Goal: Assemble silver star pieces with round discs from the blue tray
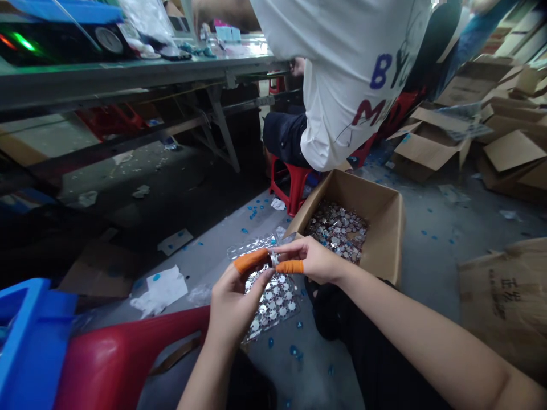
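Note:
My left hand (pixel 233 302) and my right hand (pixel 314 259) meet in front of me, each with an orange finger cot on one finger. Together they pinch a small round silvery part (pixel 274 259) between their fingertips. Just below the hands lies a clear plastic sheet of small star-shaped metallic parts (pixel 273 302), over my lap and the floor. An open cardboard box (pixel 384 210) behind my right hand holds several more such sheets and parts (pixel 337 228).
A person in a white shirt (pixel 350 85) sits on a red stool (pixel 290 182) at a long workbench (pixel 128 74). A red stool (pixel 119 359) and blue crate (pixel 29 336) are at lower left. Cardboard boxes (pixel 504 136) pile at right. Paper scraps and blue bits litter the floor.

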`<state>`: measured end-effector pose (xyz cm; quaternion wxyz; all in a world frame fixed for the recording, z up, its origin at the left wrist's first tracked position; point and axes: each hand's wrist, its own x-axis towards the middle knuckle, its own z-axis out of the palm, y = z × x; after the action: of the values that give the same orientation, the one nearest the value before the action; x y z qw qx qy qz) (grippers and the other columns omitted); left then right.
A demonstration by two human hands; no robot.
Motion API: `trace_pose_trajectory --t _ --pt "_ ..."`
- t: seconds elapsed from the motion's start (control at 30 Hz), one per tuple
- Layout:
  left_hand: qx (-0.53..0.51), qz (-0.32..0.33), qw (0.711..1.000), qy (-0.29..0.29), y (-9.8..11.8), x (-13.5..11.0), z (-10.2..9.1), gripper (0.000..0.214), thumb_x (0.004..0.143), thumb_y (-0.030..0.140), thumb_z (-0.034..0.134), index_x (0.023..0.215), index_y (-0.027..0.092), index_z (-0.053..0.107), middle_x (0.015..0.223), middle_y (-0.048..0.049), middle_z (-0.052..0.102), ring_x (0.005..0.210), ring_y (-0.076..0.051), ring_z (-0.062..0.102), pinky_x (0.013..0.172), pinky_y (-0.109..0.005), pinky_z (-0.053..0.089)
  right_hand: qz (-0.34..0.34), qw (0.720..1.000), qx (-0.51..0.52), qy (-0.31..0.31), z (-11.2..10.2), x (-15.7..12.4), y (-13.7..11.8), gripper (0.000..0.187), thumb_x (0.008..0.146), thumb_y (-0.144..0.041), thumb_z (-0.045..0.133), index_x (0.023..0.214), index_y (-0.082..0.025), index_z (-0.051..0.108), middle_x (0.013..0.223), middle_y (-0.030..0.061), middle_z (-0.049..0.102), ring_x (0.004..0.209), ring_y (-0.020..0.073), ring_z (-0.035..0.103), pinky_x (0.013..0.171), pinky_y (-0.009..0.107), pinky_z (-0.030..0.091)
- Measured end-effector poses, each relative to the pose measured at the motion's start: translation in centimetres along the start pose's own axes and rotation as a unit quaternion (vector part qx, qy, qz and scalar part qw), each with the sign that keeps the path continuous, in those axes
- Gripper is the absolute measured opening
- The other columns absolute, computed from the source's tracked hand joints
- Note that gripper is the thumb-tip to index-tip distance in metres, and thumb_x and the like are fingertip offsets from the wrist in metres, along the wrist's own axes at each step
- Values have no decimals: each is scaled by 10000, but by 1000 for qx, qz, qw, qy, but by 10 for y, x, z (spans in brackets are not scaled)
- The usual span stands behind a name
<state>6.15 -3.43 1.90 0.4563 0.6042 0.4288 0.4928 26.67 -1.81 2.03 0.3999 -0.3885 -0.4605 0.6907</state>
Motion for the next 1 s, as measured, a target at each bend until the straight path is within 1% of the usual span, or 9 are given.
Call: trace_pose_trajectory --t 0.1,0.23,0.37,0.47,0.6,0.67,0.73,0.83,1.0 --pt "-46 -41 998 7 -3 0 4 373 816 303 808 1164 198 723 1164 -105 722 1090 -262 683 1030 -419 538 -1 1000 -7 19 0 1 0 595 635 -350 922 1185 -198 753 883 51 765 823 175 690 804 339 556" --pt "-94 -61 993 29 -3 1 12 420 807 312 816 1186 169 707 1205 -130 706 1125 -276 673 1048 -430 527 -1 999 -2 35 3 1 -2 594 627 -348 925 1175 -194 758 834 34 749 766 151 665 784 323 536" --pt "-104 -54 991 57 -1 1 21 453 807 316 816 1217 172 690 1235 -132 693 1144 -265 665 1043 -404 530 2 999 8 43 5 1 -6 583 606 -334 934 1147 -191 769 790 17 730 721 125 632 744 292 507" --pt "-119 -61 988 74 0 2 24 471 799 323 822 1225 180 682 1233 -127 695 1126 -261 674 1022 -401 545 10 998 19 51 7 0 -9 574 601 -348 932 1130 -190 775 786 20 724 679 112 600 653 259 477" --pt "-122 -62 987 86 -1 2 26 468 810 335 812 1235 187 681 1226 -123 697 1122 -255 675 1017 -393 548 26 998 22 54 7 0 -9 592 621 -359 921 1165 -189 762 758 18 711 578 80 517 529 221 381" --pt "-97 -46 991 81 -3 2 26 437 817 341 805 1211 183 699 1213 -122 696 1127 -256 670 1034 -393 534 28 998 24 53 5 1 -7 585 634 -364 914 1171 -189 761 759 20 712 578 79 514 531 221 379" --pt "-78 -34 993 78 -3 2 26 416 819 347 803 1190 181 711 1213 -122 693 1135 -257 665 1046 -393 525 16 998 22 48 4 2 -3 573 650 -364 906 1177 -194 759 808 34 727 642 100 565 598 239 437" --pt "-88 -57 991 81 -1 3 27 419 823 357 800 1192 182 706 1221 -120 698 1142 -258 666 1043 -399 532 -4 999 -23 47 2 2 1 617 662 -369 898 1232 -202 733 911 58 739 703 122 592 653 266 473" --pt "-99 -99 986 95 2 3 30 483 800 378 819 1214 168 685 1204 -129 713 1137 -280 674 1025 -421 547 -15 990 -131 56 4 -2 -1 608 727 -409 848 1282 -204 705 972 63 729 552 62 420 496 227 352"
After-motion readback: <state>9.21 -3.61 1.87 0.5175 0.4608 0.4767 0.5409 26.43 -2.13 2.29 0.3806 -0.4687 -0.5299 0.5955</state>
